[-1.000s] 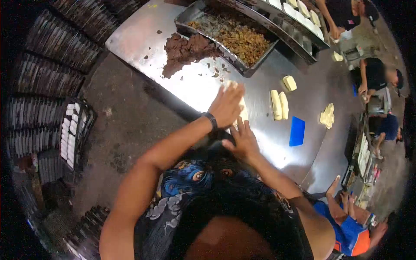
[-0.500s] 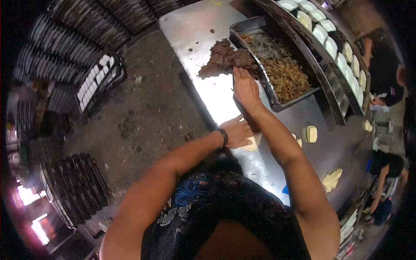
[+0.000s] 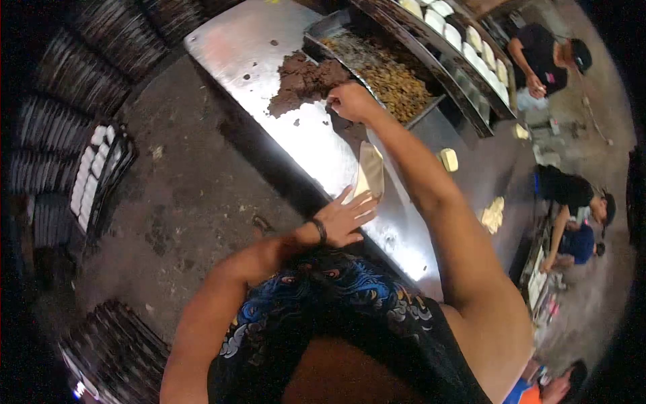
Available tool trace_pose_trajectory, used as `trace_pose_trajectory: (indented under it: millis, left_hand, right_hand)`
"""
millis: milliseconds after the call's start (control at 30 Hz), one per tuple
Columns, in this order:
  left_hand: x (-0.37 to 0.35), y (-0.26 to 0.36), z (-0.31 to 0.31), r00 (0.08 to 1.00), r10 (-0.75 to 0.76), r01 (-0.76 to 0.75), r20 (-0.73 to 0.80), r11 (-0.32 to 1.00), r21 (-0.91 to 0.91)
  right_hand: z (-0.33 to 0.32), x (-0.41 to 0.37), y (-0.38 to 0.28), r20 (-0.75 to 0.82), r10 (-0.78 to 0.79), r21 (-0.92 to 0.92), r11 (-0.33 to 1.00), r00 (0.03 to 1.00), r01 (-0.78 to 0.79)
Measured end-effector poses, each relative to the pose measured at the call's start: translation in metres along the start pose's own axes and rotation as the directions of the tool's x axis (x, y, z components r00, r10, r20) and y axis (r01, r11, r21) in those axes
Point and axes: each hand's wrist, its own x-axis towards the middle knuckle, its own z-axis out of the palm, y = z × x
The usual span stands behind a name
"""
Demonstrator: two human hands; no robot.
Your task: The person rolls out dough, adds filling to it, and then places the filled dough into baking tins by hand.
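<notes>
My left hand, a dark band on its wrist, lies with fingers spread over the near end of a flat, pale piece of dough on the metal table. The dough is stretched out long and thin, pointing away from me. Farther up, the fingers of my right hand are curled in at the near edge of a crumbly dark brown mound of filling. What those fingers hold is hidden from view.
Beyond the mound stands a metal tray of chopped brown filling. A rack above holds white dough pieces. Dough lumps and a flattened piece lie on the right. Co-workers stand opposite; stacked trays are at left.
The view has shifted. My right hand, flatter beside the mound before, is now curled at its edge. My left hand has drawn back toward me, and more of the dough shows, lying long.
</notes>
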Motion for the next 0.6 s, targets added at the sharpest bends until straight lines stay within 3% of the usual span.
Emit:
trace_pose_trajectory:
  millis: [100,167,233,267,300,333,367,400,433,500,533,567,600]
  left_hand:
    - [-0.013,0.003,-0.009,0.998,0.026,-0.028,0.064,0.999,0.019]
    - [-0.017,0.001,-0.012,0.995,0.066,-0.066,0.08,0.998,-0.003]
    - [-0.021,0.001,-0.016,0.987,0.094,-0.087,0.127,0.995,-0.058]
    - [-0.022,0.002,-0.017,0.981,0.113,-0.101,0.16,0.991,-0.084]
    - [-0.028,0.0,-0.01,0.99,0.142,-0.14,-0.001,0.979,-0.15]
    - [-0.032,-0.004,-0.008,0.982,0.188,-0.181,0.011,0.959,-0.217]
    - [-0.032,-0.014,-0.008,0.974,0.226,-0.213,0.018,0.937,-0.276]
    - [-0.032,-0.024,-0.007,0.966,0.258,-0.235,0.027,0.912,-0.335]
    - [-0.032,-0.035,-0.005,0.945,0.219,-0.306,-0.243,0.856,-0.418]
    - [-0.034,-0.05,-0.023,0.924,-0.027,-0.136,-0.381,0.908,-0.395]
    - [-0.029,-0.057,-0.036,0.871,-0.155,-0.044,-0.466,0.92,-0.389]
    - [-0.022,-0.064,-0.048,0.817,-0.286,0.065,-0.501,0.909,-0.411]
    - [-0.015,-0.069,-0.06,0.741,-0.409,0.171,-0.532,0.882,-0.44]
  right_hand:
    - [-0.021,-0.065,-0.003,-0.078,0.216,0.257,0.947,0.973,-0.19]
    - [-0.009,-0.122,-0.004,-0.173,0.276,0.396,0.898,0.946,-0.19]
    - [0.006,-0.166,-0.046,-0.306,0.475,0.377,0.856,0.825,-0.353]
    - [0.02,-0.179,-0.061,-0.403,0.391,0.26,0.916,0.827,-0.306]
    - [0.038,-0.189,-0.076,-0.483,0.305,0.137,0.952,0.821,-0.273]
    - [0.047,-0.198,-0.088,-0.547,0.216,0.011,0.968,0.809,-0.251]
    - [0.041,-0.197,-0.076,-0.272,0.37,0.071,0.928,0.888,-0.365]
    - [0.02,-0.185,-0.056,0.034,0.477,0.107,0.872,0.878,-0.478]
    - [0.002,-0.181,-0.045,0.338,0.522,0.114,0.803,0.783,-0.584]
    - [-0.042,-0.157,-0.044,0.143,0.426,0.166,0.879,0.893,-0.446]
    - [-0.056,-0.142,-0.041,0.041,0.352,0.168,0.92,0.935,-0.354]
    - [-0.048,-0.131,-0.041,-0.212,0.349,0.25,0.922,0.913,-0.295]
    - [-0.026,-0.125,-0.044,-0.447,0.345,0.32,0.923,0.826,-0.212]
